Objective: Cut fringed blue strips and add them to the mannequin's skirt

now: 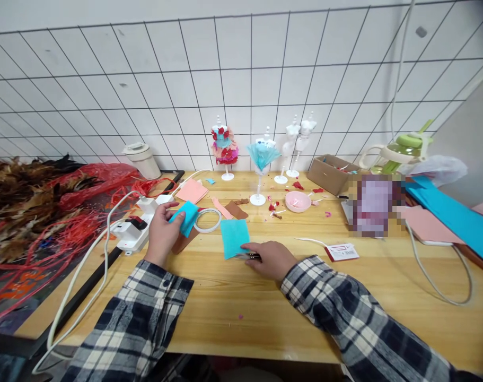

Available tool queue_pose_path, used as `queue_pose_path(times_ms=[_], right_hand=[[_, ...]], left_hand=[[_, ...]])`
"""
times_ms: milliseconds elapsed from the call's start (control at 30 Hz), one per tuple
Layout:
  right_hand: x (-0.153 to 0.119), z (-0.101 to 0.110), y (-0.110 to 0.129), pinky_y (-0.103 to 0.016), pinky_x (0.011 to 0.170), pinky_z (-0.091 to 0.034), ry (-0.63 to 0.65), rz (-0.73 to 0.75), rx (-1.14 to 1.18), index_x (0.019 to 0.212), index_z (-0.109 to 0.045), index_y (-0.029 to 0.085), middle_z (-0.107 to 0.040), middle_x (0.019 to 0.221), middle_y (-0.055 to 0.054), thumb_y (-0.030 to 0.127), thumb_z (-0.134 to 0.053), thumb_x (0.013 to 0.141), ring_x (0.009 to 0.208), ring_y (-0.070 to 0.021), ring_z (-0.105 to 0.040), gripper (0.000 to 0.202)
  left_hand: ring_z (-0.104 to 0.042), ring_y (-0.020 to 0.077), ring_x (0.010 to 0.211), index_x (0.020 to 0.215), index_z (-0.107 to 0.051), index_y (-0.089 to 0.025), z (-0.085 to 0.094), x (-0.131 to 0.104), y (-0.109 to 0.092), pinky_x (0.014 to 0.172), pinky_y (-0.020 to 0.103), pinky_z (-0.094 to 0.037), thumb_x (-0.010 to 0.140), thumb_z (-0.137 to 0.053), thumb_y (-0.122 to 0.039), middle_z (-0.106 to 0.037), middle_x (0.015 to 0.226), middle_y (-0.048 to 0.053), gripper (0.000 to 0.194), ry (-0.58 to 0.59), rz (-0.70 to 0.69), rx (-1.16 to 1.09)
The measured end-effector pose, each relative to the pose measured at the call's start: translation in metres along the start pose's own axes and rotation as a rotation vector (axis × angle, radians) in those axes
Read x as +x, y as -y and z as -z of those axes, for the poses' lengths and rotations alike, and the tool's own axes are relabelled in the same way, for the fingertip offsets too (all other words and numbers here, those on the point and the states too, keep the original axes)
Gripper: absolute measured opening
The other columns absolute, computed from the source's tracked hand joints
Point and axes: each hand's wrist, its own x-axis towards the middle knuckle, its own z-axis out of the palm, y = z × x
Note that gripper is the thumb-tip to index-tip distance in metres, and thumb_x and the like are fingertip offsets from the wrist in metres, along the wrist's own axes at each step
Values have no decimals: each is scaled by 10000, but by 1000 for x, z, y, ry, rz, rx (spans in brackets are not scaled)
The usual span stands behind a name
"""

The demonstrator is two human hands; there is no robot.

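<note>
A folded piece of turquoise paper (189, 216) is pinched in my left hand (164, 233), thumb on top, above the table's left side. My right hand (273, 260) is closed around a small dark tool with a metallic glint (252, 255); most of it is hidden by the fingers, so its kind is unclear. Its fingertips meet the lower right corner of a turquoise square of paper (235, 236). Between the two papers lies a white tape roll (208, 220). Straight ahead stands a mini dress form (258, 183) with a turquoise pleated skirt (262, 155).
Another form wears a red and pink dress (224, 146); two bare forms (292, 138) stand behind. A pink bowl (298, 201), cardboard box (332, 174) and white-red card (342, 252) are rightward. At left are a power strip (133, 233), cables, red strands (86, 254) and brown feathers (26, 201).
</note>
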Motion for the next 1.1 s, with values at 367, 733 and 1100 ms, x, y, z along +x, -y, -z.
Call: queue_pose_path(times_ms=[367,733,1100], right_hand=[[1,16,1,-355,882,-440,-198,-27,-169,1313,-562,239,-668,1110,-98,304,-563,881,1059,-245,-581,437],[-79,81,-132,-417,916,-438,-329,-252,-118,958,-759,218,-712,1005,-92,534,-442,915,1002,-277,-611,450],[-72,47,-130,-282,647,-463,-249,-145,217,761,-706,200,-695,782,-28,405,-585,818,690,-164,-606,245]], left_hand=[[-515,308,1170,1208,-564,-184,-10,-9,-3,1022,492,-358,810,-622,-254,-602,1204,101,408,-181,-447,497],[-577,230,1060,1054,-670,-229,-54,-57,-48,986,427,-403,893,-556,-278,-678,1078,67,203,233,-822,254],[-434,282,1263,1012,-696,-228,-187,-127,-116,1122,526,-196,922,-499,-392,-621,1219,99,273,634,-852,267]])
